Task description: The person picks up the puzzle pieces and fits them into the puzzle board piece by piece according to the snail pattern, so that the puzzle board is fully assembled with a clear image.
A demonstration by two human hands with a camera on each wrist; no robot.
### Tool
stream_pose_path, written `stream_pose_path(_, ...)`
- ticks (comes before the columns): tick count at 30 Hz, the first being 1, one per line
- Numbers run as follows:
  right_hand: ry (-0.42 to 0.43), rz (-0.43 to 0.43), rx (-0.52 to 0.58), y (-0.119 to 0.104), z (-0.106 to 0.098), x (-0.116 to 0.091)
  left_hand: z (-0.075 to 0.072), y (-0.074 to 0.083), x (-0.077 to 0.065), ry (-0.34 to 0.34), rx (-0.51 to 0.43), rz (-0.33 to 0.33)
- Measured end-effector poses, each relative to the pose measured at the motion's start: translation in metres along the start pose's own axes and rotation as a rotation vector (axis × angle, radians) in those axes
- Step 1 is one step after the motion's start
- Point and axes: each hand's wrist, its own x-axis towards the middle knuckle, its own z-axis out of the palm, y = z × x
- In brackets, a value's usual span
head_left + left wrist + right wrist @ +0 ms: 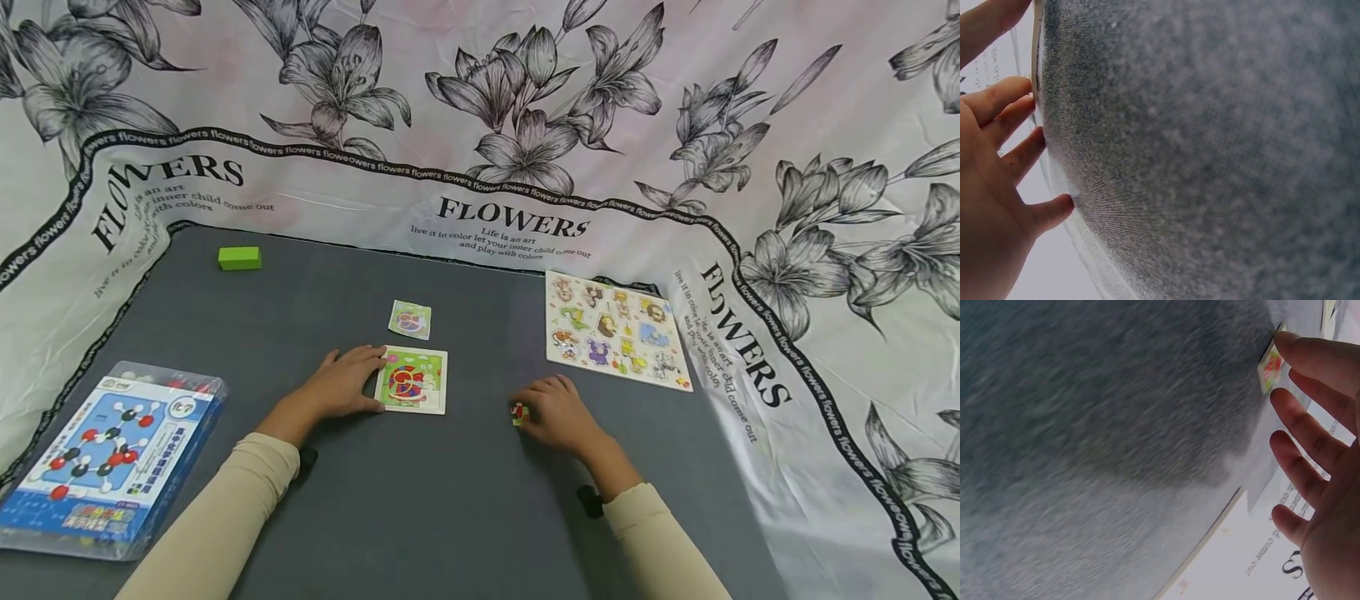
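A small square jigsaw board (437, 407) with a green, red and purple picture lies at the table's middle. My left hand (341, 385) rests beside it, its extended fingers and thumb touching the board's left side. In the left wrist view, the fingers of that hand (991, 175) are spread. To the right of the board, my right hand (558, 417) pinches a small puzzle piece (519, 414) between thumb and index finger. In the right wrist view the piece (1270, 367) shows red, green and yellow. A small picture card (410, 320) lies just behind the board.
A white board with cartoon animals (617, 330) lies at the back right. At the far left is a green block (240, 258). A plastic box with a molecule picture (112, 458) sits at the front left. Flower-printed cloth (510, 225) borders the grey table (450, 517).
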Motion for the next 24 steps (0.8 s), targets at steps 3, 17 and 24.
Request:
stream_pose_path(3,-0.011,0.021,0.011,0.005,0.001,-0.004,-0.001,-0.001,-0.002,-0.007,-0.011,-0.002)
stream_pose_path(17,0.012,-0.024,0.039,0.011,0.005,-0.005,-0.002,-0.001,-0.001,-0.011,-0.004,-0.002)
stream_pose_path(24,0.032,-0.082,0.029,0.004,0.002,0.006,-0.002,-0.002,-0.001,-0.009,-0.009,0.008)
